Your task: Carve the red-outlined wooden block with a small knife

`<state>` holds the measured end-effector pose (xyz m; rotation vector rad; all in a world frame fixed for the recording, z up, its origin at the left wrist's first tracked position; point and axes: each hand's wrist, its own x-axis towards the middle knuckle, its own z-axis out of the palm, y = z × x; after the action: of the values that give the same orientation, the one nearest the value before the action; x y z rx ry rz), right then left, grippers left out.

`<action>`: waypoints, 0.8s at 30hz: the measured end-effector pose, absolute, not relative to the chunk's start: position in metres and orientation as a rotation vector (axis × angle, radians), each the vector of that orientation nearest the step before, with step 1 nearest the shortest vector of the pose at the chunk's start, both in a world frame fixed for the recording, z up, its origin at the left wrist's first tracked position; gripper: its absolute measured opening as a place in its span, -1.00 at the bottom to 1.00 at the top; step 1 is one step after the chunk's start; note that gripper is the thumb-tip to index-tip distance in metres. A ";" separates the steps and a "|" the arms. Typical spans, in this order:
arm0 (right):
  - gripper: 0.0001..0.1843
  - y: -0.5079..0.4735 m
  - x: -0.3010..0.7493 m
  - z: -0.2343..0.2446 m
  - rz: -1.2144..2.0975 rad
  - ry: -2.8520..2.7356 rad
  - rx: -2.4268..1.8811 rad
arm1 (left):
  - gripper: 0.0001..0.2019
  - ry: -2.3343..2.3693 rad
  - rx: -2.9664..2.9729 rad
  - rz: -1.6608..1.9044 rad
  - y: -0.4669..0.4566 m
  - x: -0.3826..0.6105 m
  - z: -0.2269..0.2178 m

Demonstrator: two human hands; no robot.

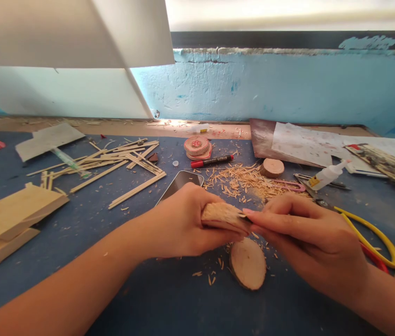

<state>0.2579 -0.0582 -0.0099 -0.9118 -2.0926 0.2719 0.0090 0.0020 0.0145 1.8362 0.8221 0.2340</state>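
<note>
Wood, pale and sawn smooth, lies nearest us: an oval wood slice (248, 263) with a bark rim, flat on the blue tabletop (113, 242) just below our hands. Above it our left hand (179, 224) is wrapped closed around a rough wood chunk (223, 214), splintery and fibrous on top. Our right hand (305, 233), fingers straight and drawn together, pinches the chunk's near end. Something small and grey sits at those fingertips, too small to name.

We judge this to be the stripping or shaving of the chunk, partway through. Another stroke would call for a firm left grip and a light, controlled pull along the grain.

Right of the right hand lie yellow-handled pliers (375, 233). Beyond the hands are a dark phone (181, 183), a heap of fine shavings (242, 179), a small wood round (272, 168) and a glue bottle (326, 176). Farther left, thin flat sticks (123, 161) are scattered.
</note>
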 end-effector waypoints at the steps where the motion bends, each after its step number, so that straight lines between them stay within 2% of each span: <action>1: -0.67 -0.059 0.256 -0.008 0.274 -2.092 -0.902 | -0.70 0.819 1.888 0.230 0.002 0.010 0.015; 4: -0.65 -0.062 0.253 -0.004 0.269 -2.077 -0.888 | -0.67 0.791 1.956 0.237 0.001 0.011 0.015; 7: -0.63 -0.061 0.258 -0.002 0.219 -2.071 -0.912 | -0.77 0.731 1.865 0.303 0.001 0.009 0.012; 11: -0.69 -0.056 0.269 0.002 0.170 -2.111 -0.982 | -0.85 0.718 1.766 0.335 0.003 0.007 0.008; 16: -0.73 -0.053 0.272 0.004 0.126 -2.199 -0.967 | -0.85 0.767 1.710 0.319 0.006 0.007 0.008; 24: -0.76 -0.050 0.277 -0.008 -0.128 -2.228 -1.123 | -0.89 0.750 1.712 0.334 0.004 0.008 0.008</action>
<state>0.2766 -0.0502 -0.0085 -1.1234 -2.2276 -0.1276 0.0081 0.0042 0.0081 1.7120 0.7500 0.3339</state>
